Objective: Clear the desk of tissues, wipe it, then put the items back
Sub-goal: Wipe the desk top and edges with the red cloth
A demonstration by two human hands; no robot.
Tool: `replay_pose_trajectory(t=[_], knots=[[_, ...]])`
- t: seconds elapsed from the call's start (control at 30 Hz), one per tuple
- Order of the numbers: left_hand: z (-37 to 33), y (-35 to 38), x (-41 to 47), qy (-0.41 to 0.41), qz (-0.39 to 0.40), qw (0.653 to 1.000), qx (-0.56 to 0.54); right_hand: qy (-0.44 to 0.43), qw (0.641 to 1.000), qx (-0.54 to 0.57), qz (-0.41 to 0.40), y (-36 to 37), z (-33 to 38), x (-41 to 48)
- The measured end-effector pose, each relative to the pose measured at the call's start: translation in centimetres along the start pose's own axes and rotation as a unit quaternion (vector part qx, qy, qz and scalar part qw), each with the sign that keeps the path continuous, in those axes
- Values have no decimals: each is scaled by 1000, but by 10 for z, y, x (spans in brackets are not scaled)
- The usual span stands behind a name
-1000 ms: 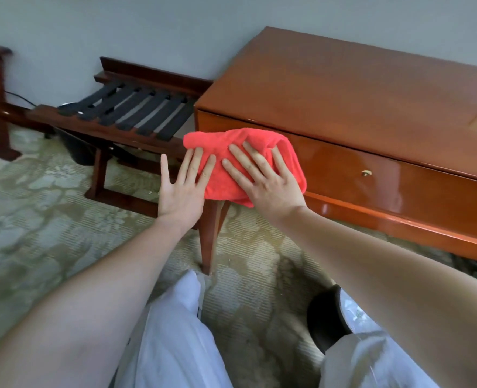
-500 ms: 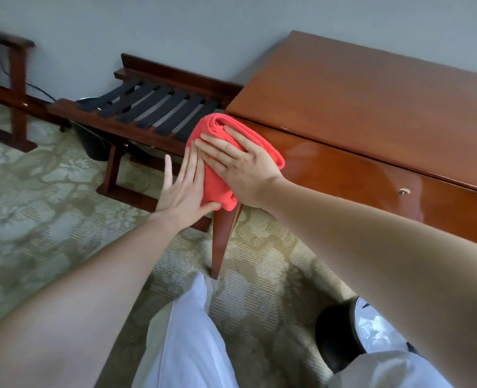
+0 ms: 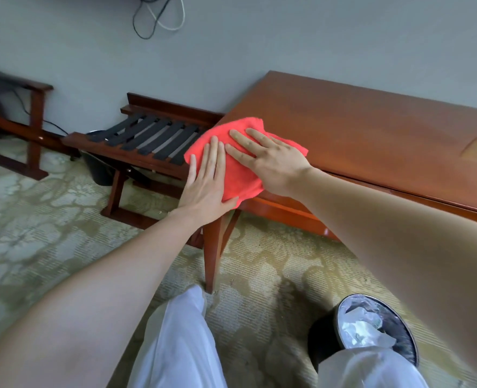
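wiping is the step in hand: your left hand (image 3: 203, 189) and right hand (image 3: 271, 161) press flat, fingers straight, on the cloth (image 3: 240, 177) draped over the desk (image 3: 371, 141) corner. next move, as judged: sweep along the top.

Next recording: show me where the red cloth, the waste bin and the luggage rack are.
red cloth (image 3: 238, 177), head view, bare fabric near its middle.
waste bin (image 3: 320, 340), head view, black outer wall.
luggage rack (image 3: 172, 109), head view, wooden back rail.

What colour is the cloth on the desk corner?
Plain coral-red cloth, no pattern; clearest in the head view.
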State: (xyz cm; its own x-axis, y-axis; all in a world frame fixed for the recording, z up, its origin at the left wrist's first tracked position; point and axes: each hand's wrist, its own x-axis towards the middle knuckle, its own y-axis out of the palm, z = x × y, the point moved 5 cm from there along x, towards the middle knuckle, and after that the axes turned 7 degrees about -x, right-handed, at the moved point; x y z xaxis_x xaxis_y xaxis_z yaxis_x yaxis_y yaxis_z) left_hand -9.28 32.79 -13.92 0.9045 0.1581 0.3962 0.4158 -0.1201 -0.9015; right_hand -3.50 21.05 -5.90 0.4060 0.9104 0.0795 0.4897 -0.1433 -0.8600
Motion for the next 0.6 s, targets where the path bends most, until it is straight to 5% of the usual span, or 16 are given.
replay_pose_trajectory(t=[0.3, 0.6], knots=[[-121, -14, 26, 179, 102, 976, -75, 136, 983, 112, 55, 16, -74, -121], [-274, -4, 57, 235, 205, 941, -130, 275, 945, 161, 81, 33, -138, -268]])
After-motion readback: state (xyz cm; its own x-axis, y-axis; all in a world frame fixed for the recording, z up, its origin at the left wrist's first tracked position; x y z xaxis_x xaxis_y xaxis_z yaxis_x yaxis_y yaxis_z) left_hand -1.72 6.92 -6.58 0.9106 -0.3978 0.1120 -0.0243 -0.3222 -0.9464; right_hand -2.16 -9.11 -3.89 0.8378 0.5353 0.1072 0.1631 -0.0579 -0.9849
